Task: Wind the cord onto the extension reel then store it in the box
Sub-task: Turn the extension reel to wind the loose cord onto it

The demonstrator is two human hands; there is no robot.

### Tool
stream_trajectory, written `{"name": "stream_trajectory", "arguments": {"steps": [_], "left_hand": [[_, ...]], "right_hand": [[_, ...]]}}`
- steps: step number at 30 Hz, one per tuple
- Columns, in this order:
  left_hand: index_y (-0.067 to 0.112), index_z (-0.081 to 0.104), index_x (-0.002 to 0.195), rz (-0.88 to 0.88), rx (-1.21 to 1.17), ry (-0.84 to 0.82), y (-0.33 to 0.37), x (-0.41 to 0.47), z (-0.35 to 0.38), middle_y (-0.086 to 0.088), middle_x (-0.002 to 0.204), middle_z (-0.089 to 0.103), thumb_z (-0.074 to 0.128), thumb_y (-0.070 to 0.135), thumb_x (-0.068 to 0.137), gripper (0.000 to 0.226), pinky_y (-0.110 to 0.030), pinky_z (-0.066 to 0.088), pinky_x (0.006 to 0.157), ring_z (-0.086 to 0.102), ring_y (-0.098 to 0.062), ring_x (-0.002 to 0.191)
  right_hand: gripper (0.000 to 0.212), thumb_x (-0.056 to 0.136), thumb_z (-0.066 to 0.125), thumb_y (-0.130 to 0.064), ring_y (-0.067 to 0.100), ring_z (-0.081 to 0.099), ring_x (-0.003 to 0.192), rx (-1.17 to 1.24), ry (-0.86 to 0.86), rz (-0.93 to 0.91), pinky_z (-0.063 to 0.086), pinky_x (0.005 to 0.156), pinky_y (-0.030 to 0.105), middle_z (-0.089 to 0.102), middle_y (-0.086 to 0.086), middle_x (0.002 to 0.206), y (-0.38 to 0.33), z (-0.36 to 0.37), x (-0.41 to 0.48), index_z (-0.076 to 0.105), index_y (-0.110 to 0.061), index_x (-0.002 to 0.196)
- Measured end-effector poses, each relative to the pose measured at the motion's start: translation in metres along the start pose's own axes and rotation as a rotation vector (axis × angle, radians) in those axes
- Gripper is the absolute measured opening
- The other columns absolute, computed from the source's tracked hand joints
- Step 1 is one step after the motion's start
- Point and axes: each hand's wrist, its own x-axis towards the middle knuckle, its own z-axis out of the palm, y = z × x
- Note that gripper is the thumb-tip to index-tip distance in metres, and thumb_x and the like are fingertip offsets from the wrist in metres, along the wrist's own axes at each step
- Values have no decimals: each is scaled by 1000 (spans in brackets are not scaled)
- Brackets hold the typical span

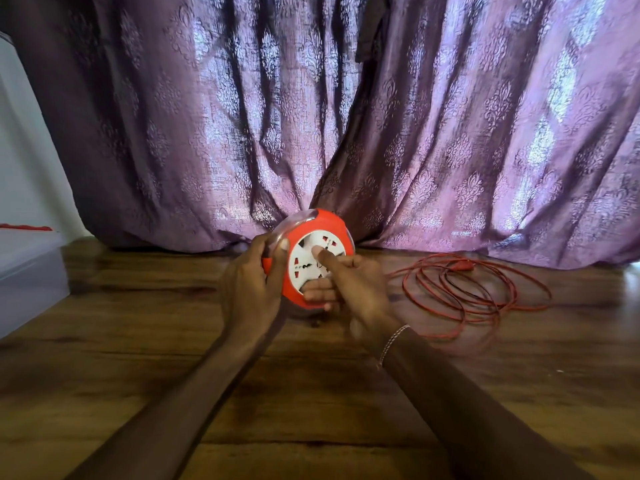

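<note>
Holding the extension reel point(313, 258) raised above the wooden counter point(311, 403), the person presents its white socket face toward the camera, tilted slightly to the right. The left hand point(247, 285) wraps the reel's left rim: its thumb lies across the red front edge near the top left of the socket face, while its fingertips point(317, 292) reappear at the lower edge of the reel, so this hand is closed around the body of the reel. The right hand point(353, 282) sits in front of the lower right part of the reel; its index finger is extended and its tip presses on the white face near the centre, with the remaining fingers curled loosely toward the palm, gripping nothing that can be seen. A thin bracelet point(393, 342) circles the right wrist. The reel thus lies between the two hands, the left behind and beside it, the right just in front. The red cord point(474, 289) rests in loose overlapping loops on the counter to the right of the hands, well apart from the left hand and near the right; its red plug point(462, 265) lies at the far side of the coil. How the cord joins the reel cannot be made out. A translucent box point(31, 275) stands at the left edge of the counter, well apart from the reel. A purple patterned curtain point(346, 116) hangs behind the whole scene, reaching the counter.
</note>
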Motion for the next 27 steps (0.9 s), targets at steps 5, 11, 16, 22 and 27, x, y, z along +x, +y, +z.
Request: {"name": "stream_trajectory", "arguments": {"steps": [5,11,16,22,27], "left_hand": [[24,68,108,-130,-62,57,-2,5,-4,-6,89,75,35,63,99,52,-39,51,72,69,-32,86],[26,67,109,-136,-36,57,0,6,-6,-5,91,75,33,65,99,53,-40,51,72,69,-32,87],[28,66,117,-56,12,-13,2,2,-4,-4,93,75,26,74,96,65,-45,54,74,70,-31,87],[26,68,117,2,44,-27,9,0,-7,-5,92,76,29,70,97,62,-41,53,72,70,-31,85],[26,67,122,52,70,-62,9,-2,-6,-4,99,77,27,73,96,67,-45,55,75,72,-30,89]], "right_hand": [[29,93,69,-50,20,71,61,-993,234,-710,49,56,30,76,0,72,-15,-29,6,70,-22,98],[57,87,63,-63,33,70,66,-1522,132,-1269,43,47,33,70,1,101,-14,-38,6,59,-31,134],[67,86,36,-65,35,67,55,-1552,179,-1264,44,47,34,72,7,78,1,-26,13,55,-35,143],[78,67,47,-86,34,73,81,-1291,266,-834,59,69,44,78,5,88,7,-20,17,58,-38,128],[59,77,88,-46,23,74,53,-147,64,-56,53,46,28,77,11,67,3,-3,4,54,-14,114]]}}
